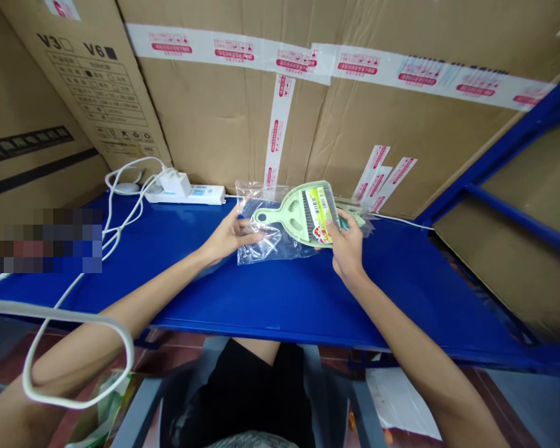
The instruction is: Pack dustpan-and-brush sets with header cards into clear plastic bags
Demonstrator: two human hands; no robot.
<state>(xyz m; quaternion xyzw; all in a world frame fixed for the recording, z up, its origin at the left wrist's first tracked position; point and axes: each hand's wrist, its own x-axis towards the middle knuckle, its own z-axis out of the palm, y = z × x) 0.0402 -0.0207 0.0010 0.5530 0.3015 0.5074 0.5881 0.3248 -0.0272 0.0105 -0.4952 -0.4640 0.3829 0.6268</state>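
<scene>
A light green dustpan (292, 214) with a small dark-bristled brush and a yellow-green label (321, 214) is held above the blue table (280, 298), its ringed handle pointing left. My right hand (348, 246) grips its wide right end, thumb over the label's edge. A clear plastic bag (261, 246) lies around and under the handle. My left hand (233, 235) has its thumb and fingers closed on the bag's left part. More clear plastic with something green (361, 219) shows behind my right hand.
A white power strip (208, 194) with an adapter (176, 183) lies at the back left. White cables (116, 233) loop down the left side. Taped cardboard (224, 118) stands behind the table, a blue metal frame (508, 146) at the right.
</scene>
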